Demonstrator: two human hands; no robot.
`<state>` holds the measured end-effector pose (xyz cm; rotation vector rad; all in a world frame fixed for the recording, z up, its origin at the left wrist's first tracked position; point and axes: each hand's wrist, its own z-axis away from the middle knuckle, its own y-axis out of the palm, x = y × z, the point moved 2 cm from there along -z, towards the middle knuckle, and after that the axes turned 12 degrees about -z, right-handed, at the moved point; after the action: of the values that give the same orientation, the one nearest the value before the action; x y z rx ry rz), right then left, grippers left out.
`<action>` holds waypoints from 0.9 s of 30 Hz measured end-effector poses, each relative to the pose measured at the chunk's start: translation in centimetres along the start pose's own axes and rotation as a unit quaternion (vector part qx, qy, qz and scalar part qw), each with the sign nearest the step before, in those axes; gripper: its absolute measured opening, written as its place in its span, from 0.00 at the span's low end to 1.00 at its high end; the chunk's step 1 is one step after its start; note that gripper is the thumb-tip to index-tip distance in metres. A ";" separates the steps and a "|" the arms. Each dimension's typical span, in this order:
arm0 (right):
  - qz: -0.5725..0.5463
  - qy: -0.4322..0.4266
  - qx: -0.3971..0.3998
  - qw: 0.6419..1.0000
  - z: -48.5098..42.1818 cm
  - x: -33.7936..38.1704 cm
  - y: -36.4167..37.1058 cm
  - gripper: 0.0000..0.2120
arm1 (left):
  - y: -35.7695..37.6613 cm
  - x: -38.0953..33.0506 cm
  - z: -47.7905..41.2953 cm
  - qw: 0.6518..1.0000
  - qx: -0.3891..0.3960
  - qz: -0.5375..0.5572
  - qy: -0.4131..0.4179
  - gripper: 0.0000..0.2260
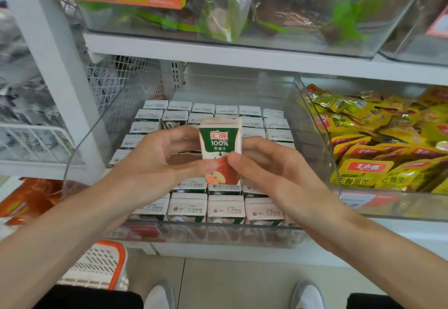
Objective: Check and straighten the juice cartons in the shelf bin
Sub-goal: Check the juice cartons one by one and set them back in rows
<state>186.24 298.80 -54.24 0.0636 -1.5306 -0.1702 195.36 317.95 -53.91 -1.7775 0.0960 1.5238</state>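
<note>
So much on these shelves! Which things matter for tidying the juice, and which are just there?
Job: held juice carton, left hand, right hand, cartons in rows, clear bin.
Just there: yellow snack packets, orange-rimmed basket, bagged goods above.

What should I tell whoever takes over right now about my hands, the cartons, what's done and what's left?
Left hand: grips the held carton on its left.
Right hand: pinches its right side, thumb in front.
The held carton is upright above the clear bin, apple front toward the camera.
In the bin, packed cartons stand in rows, tops up; one odd carton back left shows its front.
Done: one carton out for checking.
Left: return it, straighten the odd one, check the rest.
</note>
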 end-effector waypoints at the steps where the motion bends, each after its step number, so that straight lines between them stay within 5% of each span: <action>1: 0.029 -0.016 -0.010 0.999 0.0 0.0 0.0 0.12 | 0.0 0.0 -0.1 1.000 -0.005 0.004 -0.002 0.21; 10: 0.003 -0.037 -0.127 0.991 -0.2 0.3 -1.1 0.11 | 0.0 0.3 -0.2 0.997 0.017 0.062 0.032 0.13; 18: 0.005 -0.006 -0.080 0.997 0.0 0.7 -0.6 0.12 | 0.2 0.2 -0.4 0.997 -0.003 0.069 0.041 0.24; 27: 0.006 0.029 -0.077 0.997 -0.3 0.5 -0.6 0.21 | 0.9 -0.3 -0.1 0.996 0.058 0.043 0.056 0.16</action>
<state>186.48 298.12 -53.88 -0.0631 -1.4559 -0.2730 194.94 317.17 -54.13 -1.7849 0.3141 1.4460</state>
